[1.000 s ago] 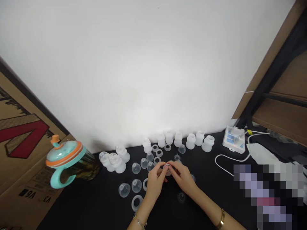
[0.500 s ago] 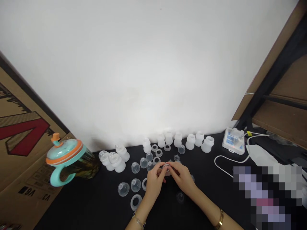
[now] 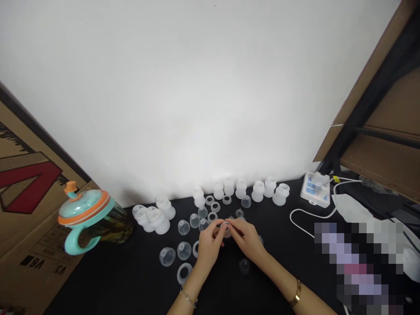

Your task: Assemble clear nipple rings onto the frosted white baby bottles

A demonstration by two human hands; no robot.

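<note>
My left hand (image 3: 209, 241) and my right hand (image 3: 246, 239) meet over the black table, thumbs and fingertips closed on a baby bottle ring (image 3: 226, 233). The fingers cover much of this pale, translucent ring, and I cannot tell whether a teat sits in it. Clear dome caps (image 3: 184, 250) and white screw rings (image 3: 184, 273) lie left of my left hand. Near my right hand are a clear silicone teat (image 3: 244, 265) and another small teat (image 3: 239, 212). Behind the hands, small white bottles (image 3: 241, 188) stand open in a row along the wall.
Several capped white bottles (image 3: 158, 220) cluster at the left back. A teal and orange lidded jug (image 3: 88, 214) stands by a cardboard box (image 3: 29, 183). To the right are a white power strip (image 3: 315, 189), its cable (image 3: 297, 211) and a white plastic bag (image 3: 356, 210).
My view has shifted a little, so everything appears slightly to the left. Both hands stay together on the ring, with only slight finger movement.
</note>
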